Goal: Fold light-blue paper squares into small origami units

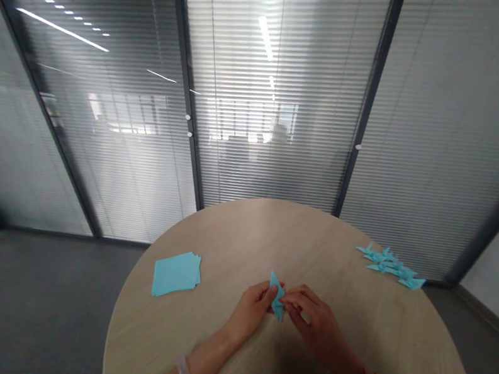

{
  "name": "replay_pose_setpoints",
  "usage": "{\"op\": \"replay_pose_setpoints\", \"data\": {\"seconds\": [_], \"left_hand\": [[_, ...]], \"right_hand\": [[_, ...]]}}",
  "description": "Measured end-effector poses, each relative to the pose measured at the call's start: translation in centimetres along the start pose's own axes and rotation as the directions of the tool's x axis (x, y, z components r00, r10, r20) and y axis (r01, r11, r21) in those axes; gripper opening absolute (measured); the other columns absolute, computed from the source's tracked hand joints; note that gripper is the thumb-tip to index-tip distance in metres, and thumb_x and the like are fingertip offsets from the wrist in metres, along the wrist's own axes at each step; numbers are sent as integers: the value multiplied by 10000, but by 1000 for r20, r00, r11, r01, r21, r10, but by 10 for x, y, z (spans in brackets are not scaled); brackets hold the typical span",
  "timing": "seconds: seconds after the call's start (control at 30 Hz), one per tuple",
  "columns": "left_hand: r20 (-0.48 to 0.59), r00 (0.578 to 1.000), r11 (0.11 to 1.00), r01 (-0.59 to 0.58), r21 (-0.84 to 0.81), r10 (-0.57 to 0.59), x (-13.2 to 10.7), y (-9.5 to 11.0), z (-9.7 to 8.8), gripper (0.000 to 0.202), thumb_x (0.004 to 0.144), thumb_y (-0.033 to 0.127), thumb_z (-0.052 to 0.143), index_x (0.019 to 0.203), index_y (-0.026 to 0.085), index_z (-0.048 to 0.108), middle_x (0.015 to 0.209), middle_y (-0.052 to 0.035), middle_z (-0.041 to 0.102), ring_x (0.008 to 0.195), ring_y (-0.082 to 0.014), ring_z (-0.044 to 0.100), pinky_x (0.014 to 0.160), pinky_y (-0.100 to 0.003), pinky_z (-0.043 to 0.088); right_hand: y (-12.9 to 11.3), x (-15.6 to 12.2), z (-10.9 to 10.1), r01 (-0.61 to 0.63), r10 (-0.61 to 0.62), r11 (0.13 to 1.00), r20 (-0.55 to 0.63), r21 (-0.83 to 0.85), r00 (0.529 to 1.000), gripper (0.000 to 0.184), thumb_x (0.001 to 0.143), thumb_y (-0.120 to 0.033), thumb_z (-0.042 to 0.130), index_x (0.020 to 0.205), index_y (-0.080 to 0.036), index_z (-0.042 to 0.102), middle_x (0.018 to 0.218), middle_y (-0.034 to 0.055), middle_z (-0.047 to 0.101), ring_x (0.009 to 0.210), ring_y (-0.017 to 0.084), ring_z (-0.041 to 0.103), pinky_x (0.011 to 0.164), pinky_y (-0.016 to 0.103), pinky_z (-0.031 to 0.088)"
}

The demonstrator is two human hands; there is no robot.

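A small piece of folded blue paper (277,301), pointed at its upper and lower ends, is held over the near middle of the table. My left hand (254,306) is closed on its left side, the thumb lying across the paper. From the right, my right hand (310,317) pinches the paper's right edge with thumb and fingertips. The fingers partly cover the folds, so their exact shape is hidden.
The round wooden table (265,234) has a stack of blue paper sheets (176,274) at left and a cluster of folded blue paper pieces (390,265) near its far right edge. Behind it stand glass partitions with blinds (287,78).
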State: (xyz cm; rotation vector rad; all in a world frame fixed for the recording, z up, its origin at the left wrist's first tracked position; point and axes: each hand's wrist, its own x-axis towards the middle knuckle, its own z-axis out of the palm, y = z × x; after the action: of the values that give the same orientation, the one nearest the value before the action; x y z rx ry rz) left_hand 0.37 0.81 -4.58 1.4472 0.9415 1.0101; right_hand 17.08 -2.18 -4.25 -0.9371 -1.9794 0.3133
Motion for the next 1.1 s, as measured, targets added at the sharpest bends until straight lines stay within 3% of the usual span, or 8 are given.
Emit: {"op": "replay_pose_setpoints", "data": {"seconds": [0.2,0.47,0.67,0.87,1.1], "left_hand": [[6,1000,998,-26,55,26,-1,1,-1,614,769,669,523,945,104,686,786,-74,660,702,-179,578,670,-294,454],[78,997,997,-15,74,10,-2,2,0,605,780,680,492,870,115,689,787,-75,659,701,-173,556,647,-281,438],[73,997,1000,0,13,-1,-2,1,1,609,759,696,507,831,115,676,738,-56,632,673,-159,547,641,-277,442],[78,996,999,35,-3,-35,-2,2,2,619,746,708,513,834,116,669,720,-42,611,659,-156,543,651,-291,455],[91,995,999,33,8,-34,-6,7,4,588,773,701,480,791,131,626,707,-39,613,643,-160,566,646,-296,473]], "right_hand": [[0,-1,2,16,-17,1000,20,25,1000,146,922,-302,539,987,-218,640,934,63,643,770,171,629,694,294,559],[3,-2,4,33,-33,999,-20,-15,999,132,910,-266,556,1015,-255,636,955,65,615,871,198,615,755,343,561],[3,-2,3,58,-58,998,-13,-18,998,142,894,-240,568,1021,-252,628,977,66,609,907,202,604,795,354,549],[2,-1,2,47,-47,999,-18,-23,999,113,923,-249,520,891,-247,629,933,53,611,880,193,601,776,339,534],[-4,-1,-2,-2,2,1000,13,16,1000,199,968,-325,427,898,-235,591,880,42,606,788,174,590,736,304,505]]}}
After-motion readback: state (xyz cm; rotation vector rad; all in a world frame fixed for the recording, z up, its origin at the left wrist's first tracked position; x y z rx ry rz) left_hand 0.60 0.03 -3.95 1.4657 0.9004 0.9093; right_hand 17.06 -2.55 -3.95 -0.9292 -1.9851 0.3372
